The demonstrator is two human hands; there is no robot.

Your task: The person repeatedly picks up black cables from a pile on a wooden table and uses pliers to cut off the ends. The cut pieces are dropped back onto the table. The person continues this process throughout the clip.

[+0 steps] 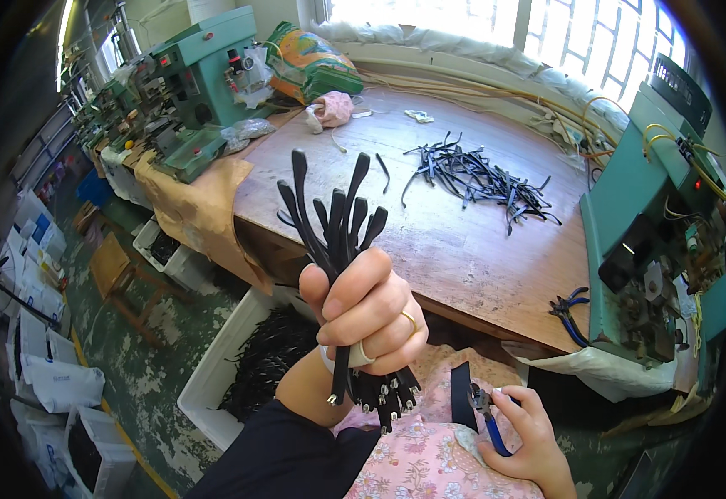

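Note:
My left hand (369,312) is raised at the centre, closed round a bundle of black eyeglass temples (342,220). Their rounded tips fan out above the fist, and small metal hinge ends show below it. Low on the right, my right hand (529,441) holds blue-handled cutting pliers (490,420) over my lap. The pliers' jaws point up beside a dark strip (461,395) on the pink flowered apron (413,466). A loose pile of black temples (479,176) lies on the wooden table, with one single temple (384,173) apart to its left.
The wooden table (463,258) stretches ahead below the window. Green machines stand at the right (654,224) and left (205,71). A second pair of pliers (571,316) lies at the table's right edge. A white bin (205,395) of black temples stands below, near a wooden stool (117,266).

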